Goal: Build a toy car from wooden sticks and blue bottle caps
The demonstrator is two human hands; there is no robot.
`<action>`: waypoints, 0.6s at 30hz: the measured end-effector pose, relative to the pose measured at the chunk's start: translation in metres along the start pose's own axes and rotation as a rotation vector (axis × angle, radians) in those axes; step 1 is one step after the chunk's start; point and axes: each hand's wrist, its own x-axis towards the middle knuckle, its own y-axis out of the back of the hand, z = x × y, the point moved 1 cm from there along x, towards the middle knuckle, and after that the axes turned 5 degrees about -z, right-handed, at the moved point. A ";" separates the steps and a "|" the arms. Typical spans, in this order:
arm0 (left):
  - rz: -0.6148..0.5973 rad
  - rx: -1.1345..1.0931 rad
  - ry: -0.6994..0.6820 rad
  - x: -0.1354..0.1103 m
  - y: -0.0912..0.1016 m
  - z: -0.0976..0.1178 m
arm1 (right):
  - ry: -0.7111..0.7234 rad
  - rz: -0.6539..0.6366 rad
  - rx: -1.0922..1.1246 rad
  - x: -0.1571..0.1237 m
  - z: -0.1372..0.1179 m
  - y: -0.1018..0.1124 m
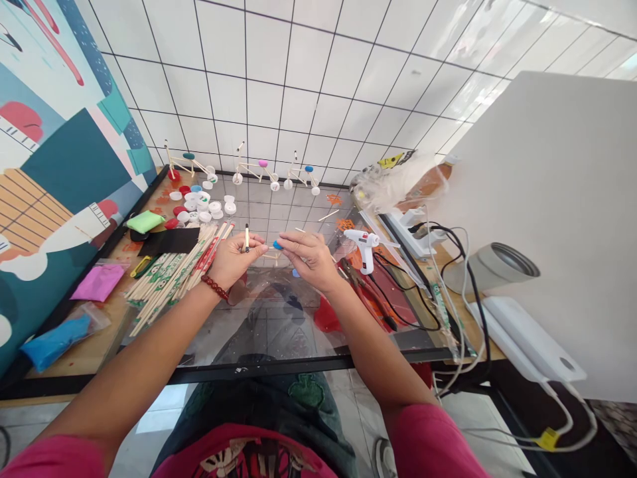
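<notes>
My left hand (237,259), with a beaded bracelet at the wrist, is closed on a small frame of wooden sticks. One short stick with a black end (247,238) stands up from it. Opposite, the thumb and fingers of my right hand (311,257) pinch a small lump of blue clay (277,245) near the frame's end. Both hands hover over the glass tabletop (239,332), fingertips close together. My fingers hide part of the frame. Along the back stand several small stick bicycles with cap wheels, one with a pink seat (263,163).
Bottle caps (204,206) and a bundle of chopsticks (169,279) lie at the left, near bags of pink clay (99,281) and blue clay (57,342). A white glue gun (365,249), red-handled pliers (371,299) and cables occupy the right side.
</notes>
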 end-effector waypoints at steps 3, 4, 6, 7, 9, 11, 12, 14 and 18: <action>-0.002 -0.010 0.010 0.000 0.000 -0.001 | -0.013 -0.008 0.000 -0.001 0.001 0.000; -0.003 -0.016 0.015 0.000 0.000 -0.001 | -0.012 -0.005 0.004 -0.001 0.001 0.000; -0.003 -0.030 0.021 0.000 0.000 -0.001 | -0.009 0.001 0.013 -0.001 0.001 0.000; -0.003 -0.035 0.023 0.000 0.000 -0.002 | -0.011 0.001 0.016 -0.001 0.001 0.000; -0.005 -0.040 0.027 0.000 -0.001 -0.003 | -0.022 -0.007 0.018 -0.001 0.001 0.000; -0.007 -0.037 0.030 0.000 -0.001 -0.004 | -0.031 -0.017 0.020 -0.001 0.001 0.000; -0.007 -0.034 0.031 0.000 -0.001 -0.004 | -0.032 -0.018 0.022 -0.001 0.001 0.000; -0.008 -0.030 0.027 0.000 -0.001 -0.004 | -0.034 -0.017 0.025 -0.001 0.000 0.000; -0.011 -0.033 0.033 -0.001 0.000 -0.002 | -0.043 -0.035 0.024 -0.002 0.000 0.001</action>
